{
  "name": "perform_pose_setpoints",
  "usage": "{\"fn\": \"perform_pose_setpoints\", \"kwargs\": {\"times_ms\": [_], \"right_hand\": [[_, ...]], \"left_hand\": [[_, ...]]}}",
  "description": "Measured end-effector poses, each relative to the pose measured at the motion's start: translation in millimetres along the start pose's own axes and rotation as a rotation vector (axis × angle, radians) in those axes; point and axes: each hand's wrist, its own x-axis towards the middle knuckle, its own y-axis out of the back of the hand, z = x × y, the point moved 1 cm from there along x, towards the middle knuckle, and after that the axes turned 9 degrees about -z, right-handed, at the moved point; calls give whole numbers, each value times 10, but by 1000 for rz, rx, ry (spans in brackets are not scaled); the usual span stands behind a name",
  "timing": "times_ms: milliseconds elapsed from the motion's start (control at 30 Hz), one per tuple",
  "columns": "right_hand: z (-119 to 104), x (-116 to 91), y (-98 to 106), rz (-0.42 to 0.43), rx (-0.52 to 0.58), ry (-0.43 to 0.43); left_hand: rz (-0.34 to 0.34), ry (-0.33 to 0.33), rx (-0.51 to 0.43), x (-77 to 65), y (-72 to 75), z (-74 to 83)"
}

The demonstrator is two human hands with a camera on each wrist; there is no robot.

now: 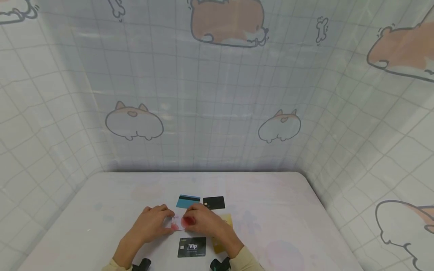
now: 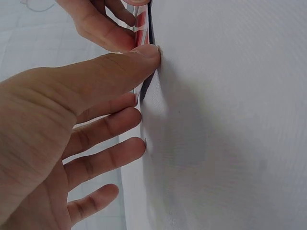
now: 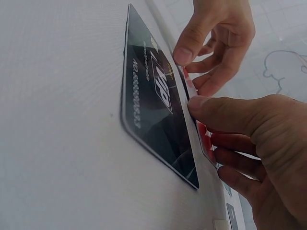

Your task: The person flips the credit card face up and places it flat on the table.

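Note:
In the head view, a white card with red and pink patches point(image 1: 177, 223) is between the two hands, low over the white table. My left hand point(image 1: 150, 226) pinches its left edge, thumb on the near side and fingers on the far side. The right hand point(image 1: 205, 220) grips its right part between thumb and fingers, hiding much of it. Seen from the left wrist, the card point(image 2: 141, 26) shows nearly edge-on, with the left thumb point(image 2: 120, 67) at its edge. A dark card printed "Vip" point(image 3: 148, 96) lies flat close by in the right wrist view.
Beyond the hands lie a blue card with a dark stripe point(image 1: 188, 203) and a black card point(image 1: 215, 203). A yellow card point(image 1: 218, 246) is partly covered by the right wrist. Behind the table point(image 1: 291, 210) hangs a checked curtain point(image 1: 210, 79) with cartoon dogs.

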Motion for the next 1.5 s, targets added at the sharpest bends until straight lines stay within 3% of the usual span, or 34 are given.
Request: {"fn": "perform_pose_setpoints", "kwargs": {"times_ms": [700, 1500], "right_hand": [[-26, 27, -1, -26, -17, -19], [-38, 42, -16, -30, -4, -46]], "left_hand": [[-31, 18, -60, 24, -4, -37], [-48, 6, -57, -6, 22, -49]]}}
